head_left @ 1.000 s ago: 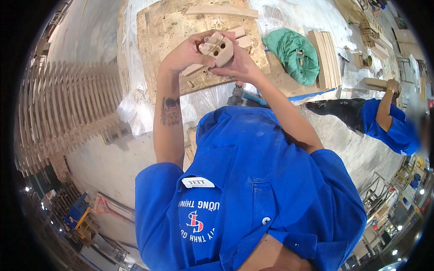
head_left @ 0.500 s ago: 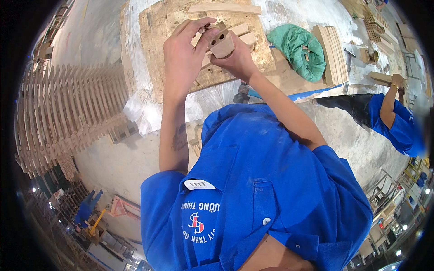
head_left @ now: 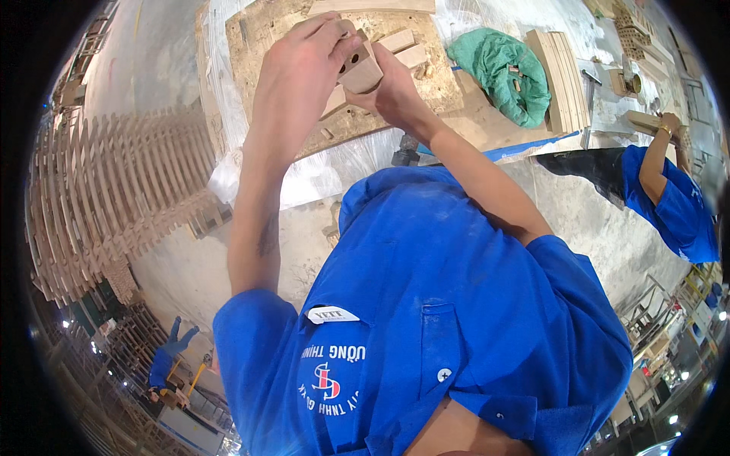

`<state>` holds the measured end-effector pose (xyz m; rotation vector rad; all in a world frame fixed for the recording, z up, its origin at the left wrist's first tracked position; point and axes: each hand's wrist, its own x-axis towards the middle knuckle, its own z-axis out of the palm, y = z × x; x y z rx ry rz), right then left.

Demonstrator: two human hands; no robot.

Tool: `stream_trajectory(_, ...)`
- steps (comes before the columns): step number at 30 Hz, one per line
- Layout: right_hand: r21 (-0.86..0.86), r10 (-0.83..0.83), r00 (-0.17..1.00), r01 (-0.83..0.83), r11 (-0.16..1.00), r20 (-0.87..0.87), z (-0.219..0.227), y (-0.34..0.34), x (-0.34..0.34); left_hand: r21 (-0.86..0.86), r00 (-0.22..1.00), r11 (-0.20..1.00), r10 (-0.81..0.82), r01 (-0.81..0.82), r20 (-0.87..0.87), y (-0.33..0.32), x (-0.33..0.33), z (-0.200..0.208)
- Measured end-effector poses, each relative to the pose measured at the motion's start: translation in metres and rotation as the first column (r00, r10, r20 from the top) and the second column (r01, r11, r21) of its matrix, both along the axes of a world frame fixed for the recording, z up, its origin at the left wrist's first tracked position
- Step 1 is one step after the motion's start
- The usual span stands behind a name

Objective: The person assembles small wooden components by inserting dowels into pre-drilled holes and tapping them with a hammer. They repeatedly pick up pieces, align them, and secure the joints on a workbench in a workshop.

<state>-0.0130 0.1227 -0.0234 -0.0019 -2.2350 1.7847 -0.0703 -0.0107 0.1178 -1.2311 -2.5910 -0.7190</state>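
Observation:
A light wooden block [head_left: 360, 74] with two dark round holes in its face is gripped from the right by my right hand [head_left: 397, 90]. My left hand [head_left: 300, 72] bends over the block's far left side, fingers closed at the holes. A small wooden dowel seems pinched there, mostly hidden by the fingers. Below both hands lies a worn wooden board [head_left: 258, 83] on the workbench. Short wooden pieces [head_left: 411, 57] rest on it beside the block, and a loose dowel [head_left: 327, 133] lies near its front edge.
Right of the board sits a green bag [head_left: 487, 61] with dowels in it, beside stacked wooden strips [head_left: 559, 83]. A hammer [head_left: 589, 102] lies farther right. A co-worker in blue [head_left: 669, 197] handles wood there. Slatted wooden parts [head_left: 122, 182] stand stacked at left.
Both hands and the block have shifted slightly left and away from me. My left fingers have moved in over the block's holes, covering part of them.

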Motion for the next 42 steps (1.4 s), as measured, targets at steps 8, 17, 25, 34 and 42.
stream_trajectory(8, 0.032, -0.058, 0.998, 0.058, 0.998, -0.018, -0.009, 0.004, 0.000, -0.004, 0.949, 0.992, 0.120, -0.124, 0.293, 0.013, 0.003, 0.009)
stream_trajectory(17, 0.065, -0.113, 0.994, 0.114, 0.991, -0.014, -0.002, -0.001, 0.003, 0.069, 0.986, 0.995, 0.065, -0.076, 0.152, 0.007, -0.008, -0.013)
stream_trajectory(25, 0.112, -0.105, 0.994, 0.106, 0.988, -0.016, -0.003, 0.000, 0.005, 0.075, 0.876, 0.989, 0.076, -0.126, 0.477, -0.008, -0.003, 0.013)
stream_trajectory(34, -0.073, -0.155, 0.983, 0.163, 0.984, 0.102, -0.012, 0.009, 0.004, 0.125, 0.698, 0.988, -0.028, -0.089, 0.716, -0.046, -0.017, -0.056)
stream_trajectory(42, -0.140, -0.133, 0.988, 0.142, 0.980, 0.073, -0.020, 0.012, 0.018, -0.127, 0.804, 0.990, 0.122, -0.058, 0.581, -0.044, 0.014, -0.243)
